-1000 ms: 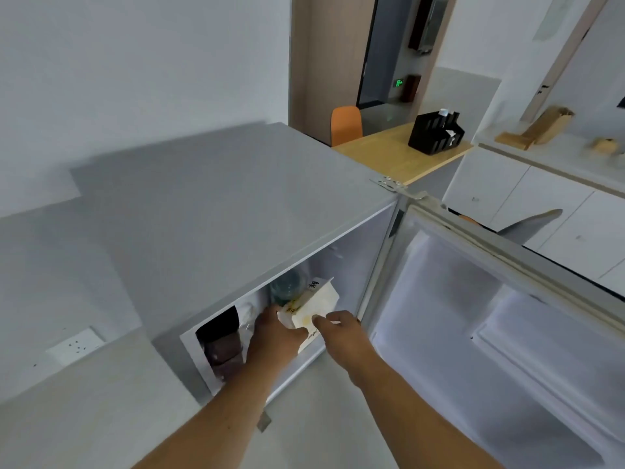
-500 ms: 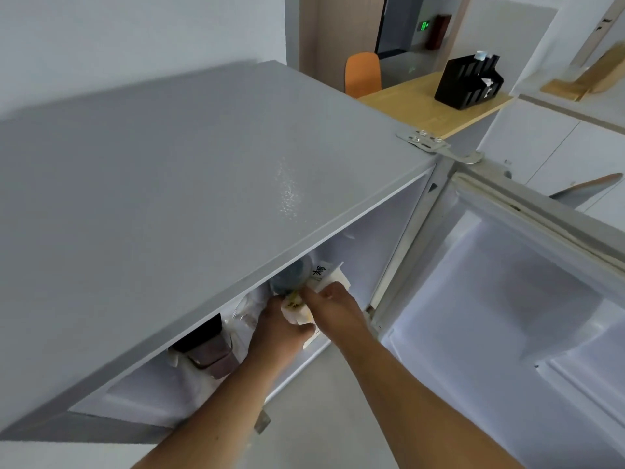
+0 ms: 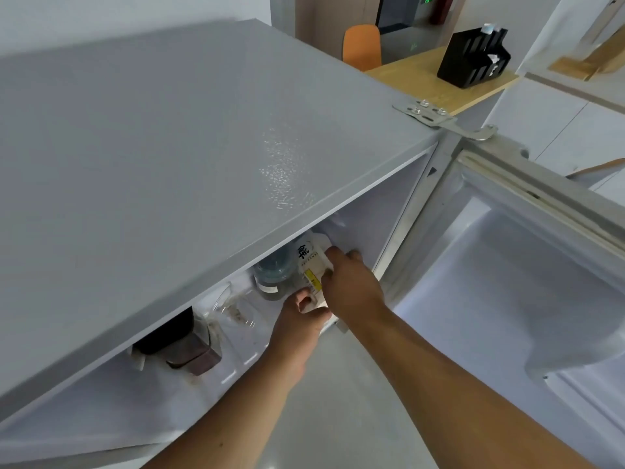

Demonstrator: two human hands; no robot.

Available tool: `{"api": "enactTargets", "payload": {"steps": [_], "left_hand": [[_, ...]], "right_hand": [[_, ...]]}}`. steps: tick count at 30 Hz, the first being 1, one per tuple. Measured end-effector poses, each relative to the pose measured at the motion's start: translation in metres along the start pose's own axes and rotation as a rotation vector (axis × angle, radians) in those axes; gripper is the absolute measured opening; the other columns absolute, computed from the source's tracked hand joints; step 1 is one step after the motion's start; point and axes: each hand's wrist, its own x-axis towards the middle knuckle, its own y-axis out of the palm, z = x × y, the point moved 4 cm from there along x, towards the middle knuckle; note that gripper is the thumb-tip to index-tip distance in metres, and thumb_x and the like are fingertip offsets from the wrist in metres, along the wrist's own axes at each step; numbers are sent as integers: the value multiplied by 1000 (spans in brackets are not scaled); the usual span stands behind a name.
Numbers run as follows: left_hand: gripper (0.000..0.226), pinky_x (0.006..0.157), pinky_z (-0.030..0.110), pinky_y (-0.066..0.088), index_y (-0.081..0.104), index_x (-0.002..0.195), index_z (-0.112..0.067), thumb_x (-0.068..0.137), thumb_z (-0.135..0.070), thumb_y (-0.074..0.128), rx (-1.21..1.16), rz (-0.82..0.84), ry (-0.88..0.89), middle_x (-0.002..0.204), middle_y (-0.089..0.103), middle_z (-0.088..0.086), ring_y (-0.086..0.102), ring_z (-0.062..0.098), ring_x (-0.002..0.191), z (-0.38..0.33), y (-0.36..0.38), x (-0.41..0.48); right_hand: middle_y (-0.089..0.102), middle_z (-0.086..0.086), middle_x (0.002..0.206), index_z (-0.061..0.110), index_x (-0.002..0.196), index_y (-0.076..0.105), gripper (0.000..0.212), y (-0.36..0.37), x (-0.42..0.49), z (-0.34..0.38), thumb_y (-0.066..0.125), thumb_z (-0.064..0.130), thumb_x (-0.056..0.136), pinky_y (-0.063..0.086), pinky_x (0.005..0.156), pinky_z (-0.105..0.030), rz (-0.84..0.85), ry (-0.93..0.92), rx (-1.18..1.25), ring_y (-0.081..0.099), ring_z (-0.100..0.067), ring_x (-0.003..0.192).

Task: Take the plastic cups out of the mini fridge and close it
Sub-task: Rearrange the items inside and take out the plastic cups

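Both hands grip white printed carton [image 3: 309, 265]: left hand [image 3: 299, 319] underneath, right hand [image 3: 351, 286] on top; shift it aside gently, clear plastic cup [image 3: 233, 308] sits left.

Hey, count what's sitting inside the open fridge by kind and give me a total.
Carton, both hands on it: 1
Bottle: 1
Clear cup: 1
Dark jar: 1
Total visible: 4

Single head view, close above the mini fridge [image 3: 189, 157], looking down into its open front
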Motion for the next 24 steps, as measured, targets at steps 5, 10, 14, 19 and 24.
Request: {"api": "enactTargets", "payload": {"steps": [5, 10, 14, 19, 24], "left_hand": [[84, 112, 47, 45, 54, 137, -24, 60, -38, 84, -58, -37, -23, 138, 62, 0, 57, 16, 128, -4, 10, 7], [105, 114, 47, 42, 43, 149, -18, 54, -39, 81, -111, -50, -21, 145, 57, 3, 56, 18, 132, -17, 10, 15], [95, 114, 47, 43, 45, 147, -11, 59, -27, 78, -153, -49, -31, 140, 61, 12, 57, 24, 131, -25, 8, 18], [9, 73, 32, 48, 56, 98, -8, 94, -6, 49, -44, 13, -232, 100, 56, 11, 57, 26, 90, -18, -6, 13], [12, 70, 42, 59, 63, 97, -12, 97, -18, 53, 17, -459, -139, 100, 71, 16, 69, 30, 76, -21, -50, -15]], "right_hand": [[51, -20, 120, 17, 138, 55, 41, 2, 21, 2, 52, 8, 99, 50, 71, -32, -36, -94, 15, 64, -42, 87], [55, -18, 124, 17, 138, 55, 38, 5, 34, 7, 51, 14, 100, 48, 80, -34, -38, -139, 65, 58, -37, 106], [60, -16, 121, 11, 128, 59, 29, 5, 37, 8, 54, 16, 100, 39, 74, -28, -42, -116, 172, 60, -34, 105], [63, -8, 119, 15, 125, 60, 33, -8, 16, -3, 60, 20, 92, 40, 66, -27, -153, -91, 172, 63, -29, 100], [60, 3, 121, 25, 125, 60, 32, -21, -15, 7, 60, 21, 92, 43, 67, -24, -401, -203, 144, 59, -17, 102]]}}
